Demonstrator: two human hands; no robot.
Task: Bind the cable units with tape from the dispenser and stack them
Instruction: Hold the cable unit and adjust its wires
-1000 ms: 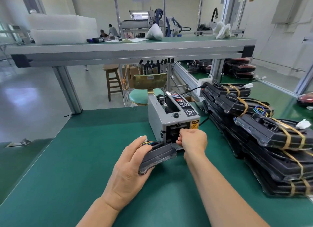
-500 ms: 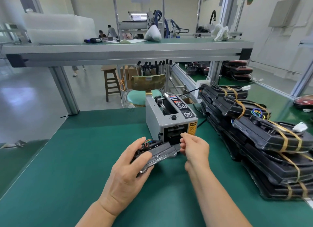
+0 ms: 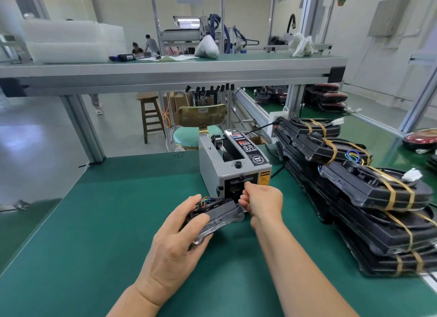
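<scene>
Just ahead of the right hand [image 3: 262, 202], at the front mouth of the tape dispenser [image 3: 233, 165], lay the relation the next move seemed to turn on. The thumb and forefinger were drawn together at the outlet and the other fingers curled beneath. Whether a strip of tape sat between them could not be told, since no tape showed against the dark opening.

The cable unit [image 3: 217, 218] lay immediately left of and below that pinch, wrapped in the left hand [image 3: 175, 248], with the thumb over its near face and the fingers round its far edge. Its long axis ran from the left palm rightward and away, so its free end pointed at the dispenser's mouth and sat just under the right fingertips. Coloured wires bunched at its far-left corner, by the left fingertips.

The right hand was plainly the nearer one to the outlet. In my judgement a strip pulled toward the body would cross the unit's free end at once, athwart its length.

The dispenser's top bay stood open beyond the pinch, with a spindle at its far end and a dark interior. Off to the right of the right hand, a stack of bound units [image 3: 369, 198] rested on the green bench [image 3: 94, 245], each banded with yellowish tape and overlapping the next.
</scene>
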